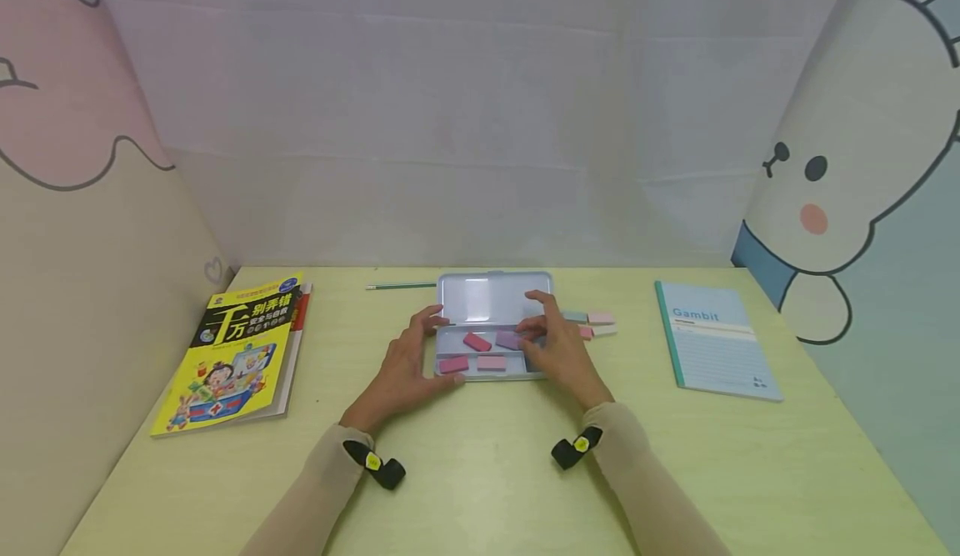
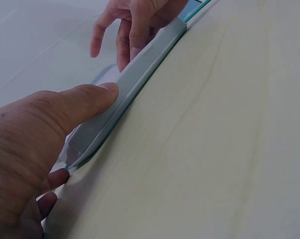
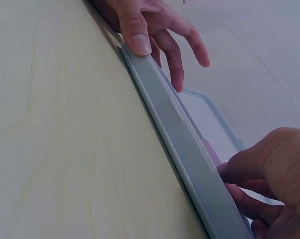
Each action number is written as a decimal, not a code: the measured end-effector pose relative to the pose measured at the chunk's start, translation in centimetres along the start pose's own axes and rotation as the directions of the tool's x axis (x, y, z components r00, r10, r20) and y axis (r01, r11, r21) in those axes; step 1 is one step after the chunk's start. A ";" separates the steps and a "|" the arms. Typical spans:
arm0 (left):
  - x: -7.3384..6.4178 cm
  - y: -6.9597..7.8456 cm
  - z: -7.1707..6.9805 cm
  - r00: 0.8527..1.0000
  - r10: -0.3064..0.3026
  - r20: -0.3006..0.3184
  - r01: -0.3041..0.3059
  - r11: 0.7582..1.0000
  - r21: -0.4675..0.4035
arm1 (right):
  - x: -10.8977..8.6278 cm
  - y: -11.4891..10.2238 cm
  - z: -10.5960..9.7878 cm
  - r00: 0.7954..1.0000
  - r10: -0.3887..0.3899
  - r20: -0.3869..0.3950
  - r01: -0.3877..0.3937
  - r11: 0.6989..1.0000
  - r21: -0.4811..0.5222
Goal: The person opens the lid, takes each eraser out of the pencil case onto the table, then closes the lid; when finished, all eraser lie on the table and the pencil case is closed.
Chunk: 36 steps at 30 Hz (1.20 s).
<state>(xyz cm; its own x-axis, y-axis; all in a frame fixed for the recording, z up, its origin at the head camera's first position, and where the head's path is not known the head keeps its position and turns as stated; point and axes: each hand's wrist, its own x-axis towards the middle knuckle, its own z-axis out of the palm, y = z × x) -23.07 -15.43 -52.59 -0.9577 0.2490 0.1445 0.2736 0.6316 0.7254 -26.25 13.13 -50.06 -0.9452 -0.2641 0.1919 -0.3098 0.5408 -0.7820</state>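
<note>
A light-blue pencil case (image 1: 452, 338) lies on the table with its lid (image 1: 495, 299) raised at the back. Pink erasers or small blocks (image 1: 453, 364) lie in its two long compartments. My left hand (image 1: 405, 370) holds the case's left end, thumb over the front rim and fingers along the side. At the right part of the case, my right hand (image 1: 558, 354) pinches a purple block (image 1: 507, 340) between thumb and fingers, low inside the tray. In the right wrist view, the thumb hides much of that block.
Right of the case lie several pale and pink blocks (image 1: 600, 318), partly behind the right hand. Behind on the left is a green pencil (image 1: 401, 286). Stacked books (image 1: 240, 356) sit at the left, a blue notebook (image 1: 716, 339) at the right. A white curtain (image 1: 420, 122) borders the back.
</note>
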 end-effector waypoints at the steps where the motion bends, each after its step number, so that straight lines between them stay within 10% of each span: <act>1: 0.0 0.0 0.0 1.000 0.000 -0.001 0.000 1.000 0.001 | 0.0 0.0 0.0 1.000 -0.006 0.005 0.006 1.000 -0.004; 36: -0.1 0.1 0.0 1.000 -0.024 0.009 0.024 1.000 -0.004 | 0.4 0.0 -4.3 1.000 0.018 0.002 -0.018 1.000 -0.007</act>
<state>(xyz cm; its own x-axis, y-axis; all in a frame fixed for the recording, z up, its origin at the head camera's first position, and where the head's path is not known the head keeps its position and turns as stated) -22.99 -15.43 -52.54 -0.9631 0.2403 0.1214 0.2505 0.6347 0.7310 -27.06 16.48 -47.43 -0.9506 -0.2554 0.1766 -0.2932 0.5513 -0.7811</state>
